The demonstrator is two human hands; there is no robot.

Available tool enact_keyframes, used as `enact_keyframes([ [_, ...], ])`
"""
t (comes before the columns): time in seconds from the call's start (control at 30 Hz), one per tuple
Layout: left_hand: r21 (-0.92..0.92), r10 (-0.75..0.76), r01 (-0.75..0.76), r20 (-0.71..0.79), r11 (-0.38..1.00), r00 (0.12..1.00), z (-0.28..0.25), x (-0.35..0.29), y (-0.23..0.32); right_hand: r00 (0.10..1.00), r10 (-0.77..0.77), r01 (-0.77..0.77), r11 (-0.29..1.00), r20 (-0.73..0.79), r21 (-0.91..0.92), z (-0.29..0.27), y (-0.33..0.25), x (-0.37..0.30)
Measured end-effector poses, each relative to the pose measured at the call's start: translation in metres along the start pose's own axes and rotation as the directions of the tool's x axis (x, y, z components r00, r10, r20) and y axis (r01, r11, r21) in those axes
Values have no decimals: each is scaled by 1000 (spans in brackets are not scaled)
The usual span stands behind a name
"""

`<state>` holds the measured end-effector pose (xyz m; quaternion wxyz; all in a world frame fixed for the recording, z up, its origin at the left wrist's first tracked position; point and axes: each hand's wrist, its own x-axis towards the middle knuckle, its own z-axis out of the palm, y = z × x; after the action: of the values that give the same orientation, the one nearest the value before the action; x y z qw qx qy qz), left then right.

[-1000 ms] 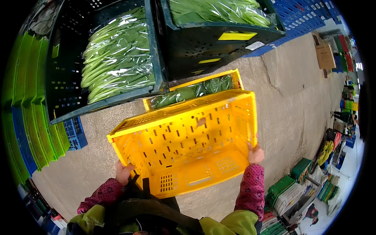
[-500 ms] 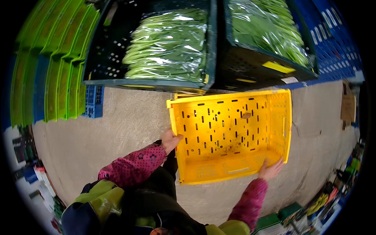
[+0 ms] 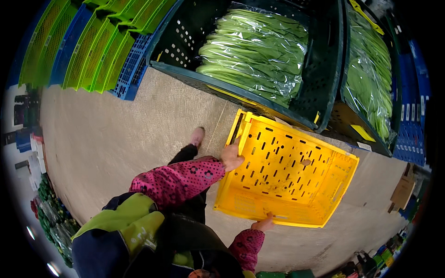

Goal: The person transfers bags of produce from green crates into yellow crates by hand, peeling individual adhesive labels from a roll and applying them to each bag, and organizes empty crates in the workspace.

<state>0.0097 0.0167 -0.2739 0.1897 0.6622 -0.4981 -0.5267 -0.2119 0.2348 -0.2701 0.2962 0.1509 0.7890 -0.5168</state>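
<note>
A yellow slotted plastic crate (image 3: pixel 287 162) is held in front of me, tilted, its inside facing me. It holds no goods, only dark dirt specks and one small brown scrap on its base. My left hand (image 3: pixel 231 156) grips the crate's left rim, thumb over the edge. My right hand (image 3: pixel 263 224) holds the near rim, its fingers partly hidden by the wall. Just beyond, a dark green crate (image 3: pixel 194 83) holds bagged long-stemmed leafy greens (image 3: pixel 255 53). Another dark crate to its right carries more bagged greens (image 3: pixel 368 74).
Stacked green crates (image 3: pixel 99 55) and a blue crate (image 3: pixel 132 67) stand at the far left. Blue crates (image 3: pixel 410 125) rise at the right edge, near a brown cardboard piece (image 3: pixel 402 192). My shoe (image 3: pixel 197 135) is on the concrete floor (image 3: pixel 116 129).
My view has turned, and the yellow crate now sits at a slant. My right hand has shifted left along the near rim, away from the right corner. My left hand stays on the left rim.
</note>
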Motion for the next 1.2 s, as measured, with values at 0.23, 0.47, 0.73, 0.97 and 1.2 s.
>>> enact_keyframes([
  [0.23, 207, -58, 54, 15, 977, 998, -8, 16, -30, 1000, 18, -17, 1000, 14, -14, 3, 30, -1],
  [0.47, -107, 172, -149, 262, 983, 950, -27, 30, -44, 959, -177, 82, 921, -220, -382, 37, 8, -25],
  [0.73, -366, -436, 780, 671, 508, 599, -88, -28, -148, 923, -241, 316, 920, 299, -234, 186, 8, -98],
  [0.97, -276, -420, 916, 823, 291, 381, -106, -75, -150, 794, -364, 533, 802, 487, -269, 143, -13, -74],
  [1.2, -351, -133, 443, 642, 825, 755, -73, -53, -75, 972, -127, -10, 818, -197, -575, 20, 0, -63],
])
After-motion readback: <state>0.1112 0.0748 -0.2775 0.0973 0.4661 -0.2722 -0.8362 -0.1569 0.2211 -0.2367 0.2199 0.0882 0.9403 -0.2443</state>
